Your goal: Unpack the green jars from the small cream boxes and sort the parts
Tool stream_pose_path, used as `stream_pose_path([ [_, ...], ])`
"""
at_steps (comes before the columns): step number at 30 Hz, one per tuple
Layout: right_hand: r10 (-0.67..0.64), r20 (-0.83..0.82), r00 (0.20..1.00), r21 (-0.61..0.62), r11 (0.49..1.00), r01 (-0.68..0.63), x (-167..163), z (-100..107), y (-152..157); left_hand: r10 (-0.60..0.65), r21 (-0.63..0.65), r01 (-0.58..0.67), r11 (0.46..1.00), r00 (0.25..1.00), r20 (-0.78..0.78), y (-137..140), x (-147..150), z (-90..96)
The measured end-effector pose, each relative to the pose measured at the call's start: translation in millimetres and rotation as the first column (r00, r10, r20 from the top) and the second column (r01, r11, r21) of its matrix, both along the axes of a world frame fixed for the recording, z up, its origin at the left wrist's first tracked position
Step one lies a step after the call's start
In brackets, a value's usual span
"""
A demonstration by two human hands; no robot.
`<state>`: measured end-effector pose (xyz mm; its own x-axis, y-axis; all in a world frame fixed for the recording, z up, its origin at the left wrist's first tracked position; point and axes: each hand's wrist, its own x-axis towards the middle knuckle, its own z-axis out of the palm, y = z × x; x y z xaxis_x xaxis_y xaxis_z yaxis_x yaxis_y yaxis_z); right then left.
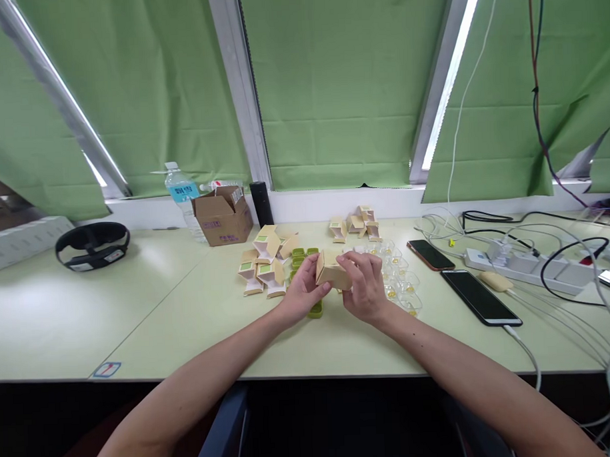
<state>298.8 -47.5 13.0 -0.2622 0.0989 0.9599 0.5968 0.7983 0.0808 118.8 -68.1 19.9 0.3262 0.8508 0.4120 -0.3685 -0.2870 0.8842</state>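
Between both hands, just above the table, is a small tan cardboard box (pixel 332 273). My left hand (pixel 302 287) grips its left side, thumb along the near edge. My right hand (pixel 365 284) holds its right side, with fingers bent over the top. Under and behind the hands lie several green trays (pixel 315 311), partly hidden. To the right of my right hand stand several clear plastic cups (pixel 410 303) with yellow spots at the bottom. Left of my left hand is a pile of open small cardboard boxes (pixel 266 266), and another group of open boxes (pixel 357 223) stands farther back.
A brown carton (pixel 224 218), a water bottle (pixel 182 199) and a black cylinder (pixel 261 203) stand at the back. A black headset (pixel 93 247) lies left. On the right are phones (pixel 480 297), a power strip (pixel 529 270) and tangled cables (pixel 601 311).
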Motion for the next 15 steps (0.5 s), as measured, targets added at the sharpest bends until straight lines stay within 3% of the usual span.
stream_pose_path([
  [3, 0.131, 0.021, 0.991, -0.066, 0.989, -0.13, -0.8, -0.2, -1.7, 0.022, -0.035, -0.02, 0.999, 0.999, 0.038, 1.8, -2.4, 2.7],
  [7, 0.268, -0.066, 0.961, -0.24, 0.931, -0.276, -1.2, -1.8, -4.4, 0.065, -0.143, -0.04, 0.989, 0.983, 0.172, 10.2, -9.2, 4.3],
  [11, 0.281, -0.148, 0.948, -0.328, 0.891, -0.315, -0.4, -0.9, -6.7, 0.083, -0.238, -0.021, 0.971, 0.963, 0.258, 14.9, -14.0, 7.3],
  [15, 0.24, -0.159, 0.958, -0.332, 0.901, -0.281, 0.4, 4.4, -8.7, 0.046, -0.314, 0.014, 0.949, 0.982, 0.183, 12.2, -14.9, 11.5],
])
